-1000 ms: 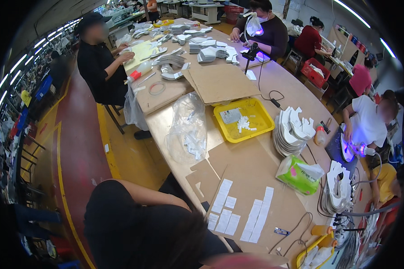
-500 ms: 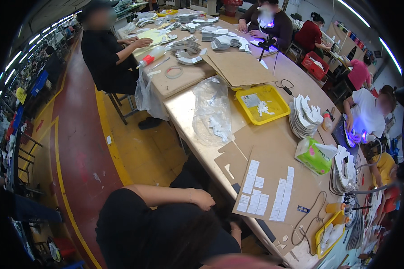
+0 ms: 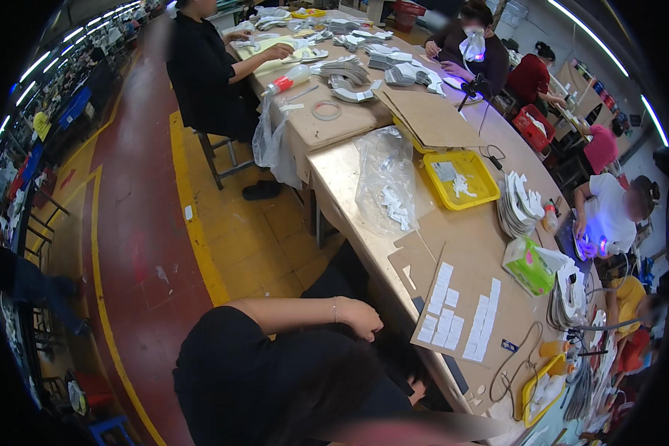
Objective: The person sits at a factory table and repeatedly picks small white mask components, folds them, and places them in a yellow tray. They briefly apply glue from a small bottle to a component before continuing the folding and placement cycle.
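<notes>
My left hand point(image 3: 360, 318), with a thin bracelet at the wrist, rests over my lap beside the table's near edge. Its fingers curl downward, and nothing shows in them. Lower down, close under the table edge, my right hand point(image 3: 418, 389) is only partly visible; my dark clothing hides much of it and its fingers cannot be read. Neither hand touches the table. Nearest to them on the tabletop lies a brown cardboard sheet point(image 3: 464, 297) bearing rows of small white labels point(image 3: 444, 328).
A yellow tray point(image 3: 487, 195) with white scraps, a clear plastic bag point(image 3: 385, 175), a green tissue pack point(image 3: 528, 266) and stacked white pieces point(image 3: 519, 204) stand on the table point(image 3: 334, 165). Cord point(image 3: 507, 383) loops near a yellow basket point(image 3: 529, 409). Several people work around it.
The view has shifted, so the table and people appear farther right or higher. My hands stay over my lap; more of the right one shows. A walking person's legs appear at far left.
</notes>
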{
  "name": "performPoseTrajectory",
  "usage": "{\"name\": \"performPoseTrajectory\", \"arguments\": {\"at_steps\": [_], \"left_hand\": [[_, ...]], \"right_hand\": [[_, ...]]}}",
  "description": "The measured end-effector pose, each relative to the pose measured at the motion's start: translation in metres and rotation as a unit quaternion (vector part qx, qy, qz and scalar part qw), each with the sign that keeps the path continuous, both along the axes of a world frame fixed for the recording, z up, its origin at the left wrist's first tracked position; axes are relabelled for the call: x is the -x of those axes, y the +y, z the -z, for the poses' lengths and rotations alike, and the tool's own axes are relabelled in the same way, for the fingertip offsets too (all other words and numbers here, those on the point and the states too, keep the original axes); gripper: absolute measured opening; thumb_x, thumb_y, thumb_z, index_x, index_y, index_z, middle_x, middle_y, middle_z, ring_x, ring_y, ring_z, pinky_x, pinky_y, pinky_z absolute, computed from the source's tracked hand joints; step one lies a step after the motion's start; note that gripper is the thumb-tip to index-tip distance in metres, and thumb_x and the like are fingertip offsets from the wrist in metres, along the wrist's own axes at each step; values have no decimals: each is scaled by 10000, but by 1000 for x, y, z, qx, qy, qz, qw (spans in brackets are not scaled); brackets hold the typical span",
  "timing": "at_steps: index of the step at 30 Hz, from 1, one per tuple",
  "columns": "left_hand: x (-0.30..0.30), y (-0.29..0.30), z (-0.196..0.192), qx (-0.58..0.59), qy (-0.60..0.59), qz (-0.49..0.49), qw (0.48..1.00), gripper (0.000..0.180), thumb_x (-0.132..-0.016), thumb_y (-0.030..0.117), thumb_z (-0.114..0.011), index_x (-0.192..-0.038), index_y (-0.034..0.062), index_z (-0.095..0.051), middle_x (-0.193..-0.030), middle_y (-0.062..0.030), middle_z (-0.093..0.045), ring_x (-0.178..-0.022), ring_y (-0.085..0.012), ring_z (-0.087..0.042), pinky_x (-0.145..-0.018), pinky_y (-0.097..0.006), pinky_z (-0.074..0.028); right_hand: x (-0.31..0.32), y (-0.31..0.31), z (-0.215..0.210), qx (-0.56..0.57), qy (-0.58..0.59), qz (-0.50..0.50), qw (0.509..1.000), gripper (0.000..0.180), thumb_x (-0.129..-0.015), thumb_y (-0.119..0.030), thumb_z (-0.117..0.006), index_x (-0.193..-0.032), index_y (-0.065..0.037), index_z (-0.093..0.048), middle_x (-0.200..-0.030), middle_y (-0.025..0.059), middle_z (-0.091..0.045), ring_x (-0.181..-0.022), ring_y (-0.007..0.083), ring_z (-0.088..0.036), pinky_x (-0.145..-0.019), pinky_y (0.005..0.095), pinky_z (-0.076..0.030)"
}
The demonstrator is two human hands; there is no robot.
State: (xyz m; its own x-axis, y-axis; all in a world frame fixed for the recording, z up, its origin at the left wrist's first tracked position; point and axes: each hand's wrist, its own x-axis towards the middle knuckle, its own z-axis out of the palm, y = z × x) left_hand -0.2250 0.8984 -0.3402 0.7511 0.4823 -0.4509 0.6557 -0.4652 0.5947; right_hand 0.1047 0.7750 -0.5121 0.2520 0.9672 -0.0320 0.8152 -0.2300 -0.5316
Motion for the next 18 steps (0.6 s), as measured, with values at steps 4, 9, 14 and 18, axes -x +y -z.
{"name": "performPoseTrajectory", "arguments": {"at_steps": [4, 9, 14, 18], "left_hand": [[-5, 15, -16, -11, -49, -8, 999, 367, -882, 347, -592, -1080, 43, -648, -976, -188, -684, -952, -366, -644, -831, -449, -505], [-7, 27, -28, 2, -108, -18, 994, 326, -915, 310, -563, -1075, 40, -653, -933, -165, -691, -891, -365, -651, -798, -431, -508], [-15, 39, -37, 29, -155, -153, 976, 228, -890, 227, -604, -916, 9, -667, -817, -144, -676, -757, -282, -650, -703, -373, -507], [-25, 60, -38, -32, -209, -225, 951, 202, -880, 174, -629, -881, -26, -661, -773, -133, -646, -663, -223, -616, -639, -325, -482]], "right_hand": [[-38, -27, 25, -48, 135, 136, 980, 330, -913, -140, -551, -1145, 88, -607, -1112, 274, -646, -1060, 394, -612, -937, 382, -448], [-56, -60, 41, -15, 270, 204, 941, 240, -944, -227, -606, -938, 9, -649, -721, 25, -585, -622, 91, -509, -546, 250, -418], [-26, -60, 14, 23, 337, 178, 924, 272, -948, -192, -597, -1122, 6, -663, -1051, 108, -698, -983, 174, -658, -863, 286, -499], [9, -49, -30, 42, 244, 153, 957, 237, -920, -172, -613, -1100, -32, -674, -1063, 139, -669, -983, 274, -659, -858, 327, -507]]}}
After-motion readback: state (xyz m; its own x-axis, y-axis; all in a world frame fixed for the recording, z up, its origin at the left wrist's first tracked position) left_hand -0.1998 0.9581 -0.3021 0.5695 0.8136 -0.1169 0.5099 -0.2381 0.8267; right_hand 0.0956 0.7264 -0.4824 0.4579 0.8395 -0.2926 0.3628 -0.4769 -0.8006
